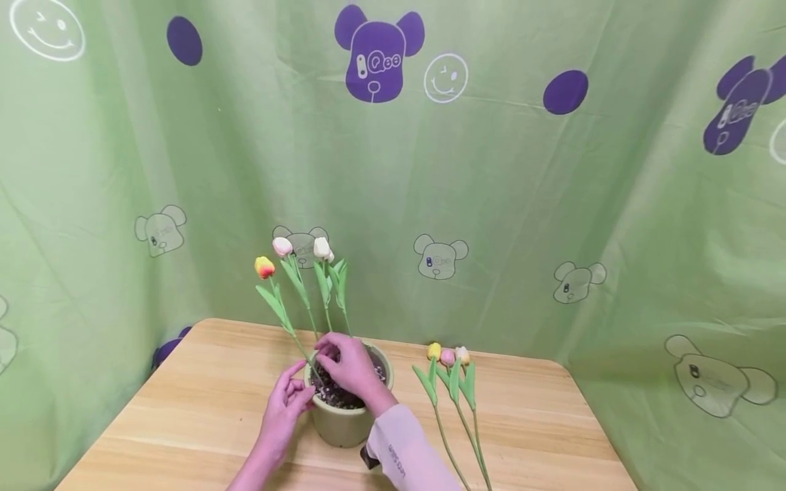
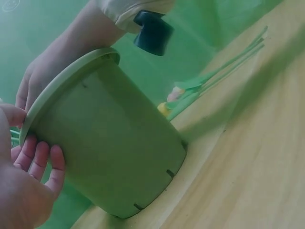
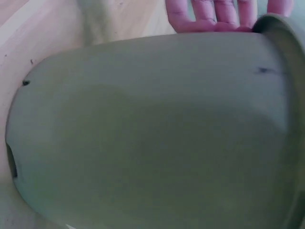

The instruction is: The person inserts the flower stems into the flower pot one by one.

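Note:
A green plastic pot (image 1: 344, 426) (image 2: 109, 143) (image 3: 152, 133) filled with dark soil stands on the wooden table (image 1: 184, 409). Several artificial tulips rise from it: a yellow-red one (image 1: 265, 267), a pink one (image 1: 282, 246) and a white one (image 1: 322, 247). My left hand (image 1: 287, 402) (image 2: 28, 167) grips the pot's left side just under the rim, thumb at the rim; its fingers (image 3: 214, 14) lie against the wall. My right hand (image 1: 350, 368) is over the soil, fingers curled and pinching a tulip stem at its base.
Three loose tulips (image 1: 454, 382) (image 2: 190, 90) lie on the table right of the pot, heads pointing away from me. A green printed curtain (image 1: 491, 204) closes off the back and both sides. The table's far edge runs just behind the pot.

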The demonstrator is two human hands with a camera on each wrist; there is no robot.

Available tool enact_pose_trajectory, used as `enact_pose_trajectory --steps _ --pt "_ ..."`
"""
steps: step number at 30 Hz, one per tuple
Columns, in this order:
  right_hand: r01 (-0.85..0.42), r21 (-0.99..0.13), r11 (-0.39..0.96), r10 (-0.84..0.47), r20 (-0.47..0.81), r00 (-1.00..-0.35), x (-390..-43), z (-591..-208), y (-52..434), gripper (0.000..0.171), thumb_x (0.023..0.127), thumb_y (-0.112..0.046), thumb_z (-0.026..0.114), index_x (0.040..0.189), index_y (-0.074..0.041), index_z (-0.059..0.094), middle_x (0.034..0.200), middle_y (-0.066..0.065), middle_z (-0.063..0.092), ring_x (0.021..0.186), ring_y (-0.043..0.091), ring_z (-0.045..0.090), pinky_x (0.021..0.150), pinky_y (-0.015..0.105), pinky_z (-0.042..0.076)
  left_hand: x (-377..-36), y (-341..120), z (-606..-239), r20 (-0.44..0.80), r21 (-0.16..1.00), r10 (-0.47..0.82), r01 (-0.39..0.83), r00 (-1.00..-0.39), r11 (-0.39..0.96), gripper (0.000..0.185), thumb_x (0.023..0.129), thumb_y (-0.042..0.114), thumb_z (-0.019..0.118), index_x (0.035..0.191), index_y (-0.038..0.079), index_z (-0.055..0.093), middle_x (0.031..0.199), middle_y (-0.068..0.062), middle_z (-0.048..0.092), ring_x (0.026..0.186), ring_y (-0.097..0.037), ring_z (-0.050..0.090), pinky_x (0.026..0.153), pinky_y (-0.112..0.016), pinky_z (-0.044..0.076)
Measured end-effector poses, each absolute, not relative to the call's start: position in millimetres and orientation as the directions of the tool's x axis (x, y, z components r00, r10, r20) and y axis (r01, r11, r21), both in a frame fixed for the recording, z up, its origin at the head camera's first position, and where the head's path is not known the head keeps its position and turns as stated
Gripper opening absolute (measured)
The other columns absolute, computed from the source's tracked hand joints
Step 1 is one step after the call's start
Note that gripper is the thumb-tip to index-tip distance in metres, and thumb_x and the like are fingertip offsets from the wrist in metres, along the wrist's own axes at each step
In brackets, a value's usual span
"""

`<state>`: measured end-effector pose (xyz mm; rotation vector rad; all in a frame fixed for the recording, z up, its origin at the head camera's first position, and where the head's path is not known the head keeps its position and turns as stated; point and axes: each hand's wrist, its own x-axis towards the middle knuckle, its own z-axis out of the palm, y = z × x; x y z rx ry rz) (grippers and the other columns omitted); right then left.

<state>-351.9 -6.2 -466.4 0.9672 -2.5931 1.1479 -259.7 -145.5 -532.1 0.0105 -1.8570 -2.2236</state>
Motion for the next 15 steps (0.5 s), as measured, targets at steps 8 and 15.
enact_pose_trajectory --steps 8,15 --pt "-0.563 -0.678 0.472 -0.42 0.389 -0.82 -348.7 -448.3 23.8 0.018 0.097 -0.014 0.071 0.114 -0.013 0.073 0.1 -0.002 0.074 0.09 0.009 0.067 0.084 0.022 0.059 -248.3 -132.9 -528.0 0.107 0.976 -0.276 0.154 -0.955 -0.153 0.071 0.094 0.005 0.071 0.155 0.005 0.035 0.115 -0.018 0.061 0.093 -0.01 0.064 0.086 -0.02 0.06" --pt "-0.454 -0.801 0.391 -0.291 0.36 -0.886 -348.9 -442.2 88.2 0.021 0.098 -0.009 0.067 0.118 -0.006 0.07 0.105 0.01 0.073 0.092 0.023 0.071 0.079 0.03 0.065 -245.1 -127.2 -528.0 0.113 0.971 -0.298 0.169 -0.948 -0.169 0.062 0.095 0.002 0.067 0.15 0.0 0.038 0.113 -0.016 0.058 0.095 -0.012 0.06 0.086 -0.018 0.059"
